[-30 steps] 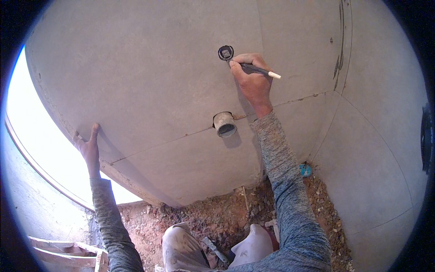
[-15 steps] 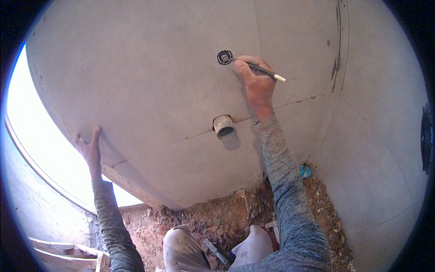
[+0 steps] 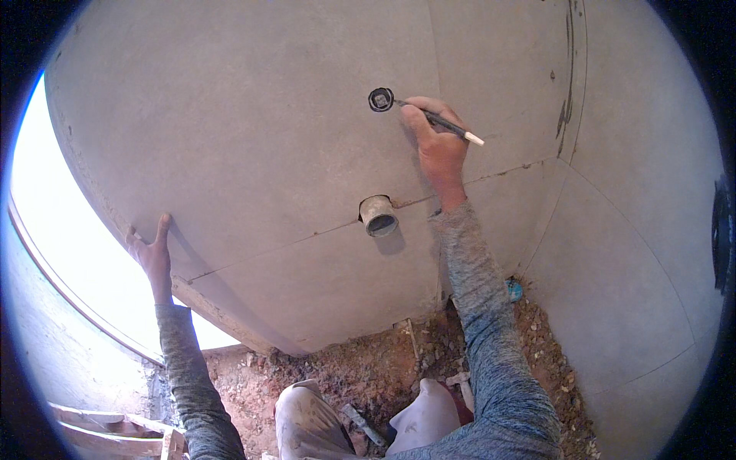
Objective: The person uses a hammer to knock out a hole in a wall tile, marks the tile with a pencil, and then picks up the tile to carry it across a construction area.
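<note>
Right hand [image 3: 438, 149] grips pencil [image 3: 437, 121], tracing the round hole [image 3: 380, 100] in the board [image 3: 253, 130]; next I'd close the circle steadily.

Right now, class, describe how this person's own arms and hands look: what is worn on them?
Both arms wear close-fitting long sleeves of mottled grey-blue knit, ending at the wrists: left sleeve, right sleeve. The left hand and right hand are bare, with no gloves, rings or watch visible.
</note>
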Tool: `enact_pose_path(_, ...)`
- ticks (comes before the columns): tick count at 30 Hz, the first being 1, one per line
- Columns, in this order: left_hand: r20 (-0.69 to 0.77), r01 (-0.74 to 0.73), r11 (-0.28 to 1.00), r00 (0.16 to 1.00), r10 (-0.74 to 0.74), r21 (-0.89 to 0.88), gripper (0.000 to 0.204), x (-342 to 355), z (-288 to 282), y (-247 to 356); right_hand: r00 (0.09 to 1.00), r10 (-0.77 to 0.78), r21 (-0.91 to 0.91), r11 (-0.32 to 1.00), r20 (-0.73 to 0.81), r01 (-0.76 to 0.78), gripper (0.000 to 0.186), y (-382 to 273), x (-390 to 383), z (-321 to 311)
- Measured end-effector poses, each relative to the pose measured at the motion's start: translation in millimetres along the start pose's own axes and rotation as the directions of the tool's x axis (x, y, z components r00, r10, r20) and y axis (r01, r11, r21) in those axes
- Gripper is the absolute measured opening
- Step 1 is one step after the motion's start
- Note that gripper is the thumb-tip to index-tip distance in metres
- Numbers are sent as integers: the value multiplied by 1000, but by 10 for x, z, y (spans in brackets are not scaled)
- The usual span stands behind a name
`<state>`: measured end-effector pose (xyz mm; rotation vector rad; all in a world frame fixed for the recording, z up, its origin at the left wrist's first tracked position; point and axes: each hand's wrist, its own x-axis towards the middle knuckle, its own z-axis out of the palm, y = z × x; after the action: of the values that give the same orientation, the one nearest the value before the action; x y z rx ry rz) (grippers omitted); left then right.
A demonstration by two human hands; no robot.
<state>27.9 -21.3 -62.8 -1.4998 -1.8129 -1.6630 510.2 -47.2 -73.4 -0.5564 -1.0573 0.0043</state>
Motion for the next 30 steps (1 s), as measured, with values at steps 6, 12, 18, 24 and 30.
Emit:
enact_pose_path(6,-14,1,1000,1000,0,25,112,-9,-22,-17,995,-23,-25,999,102,26,13,-126,36,220)
enact_pose_path(12,-16,-5,1000,1000,6,13,110,-8,-12,16,998,7,-30,1000,64,-5,13,-176,69,267)
enact_pose_path(18,-5,8,1000,1000,-8,-12,112,-26,-7,22,1000,-8,-35,999,27,9,11,-142,68,299)
enact_pose_path(24,-5,18,1000,1000,-18,-12,114,3,6,-53,999,-29,-89,996,25,31,14,-93,70,309)
enact_pose_path(30,-17,-6,1000,1000,6,-18,110,-36,-15,18,995,-61,-99,993,79,69,13,-87,61,285)
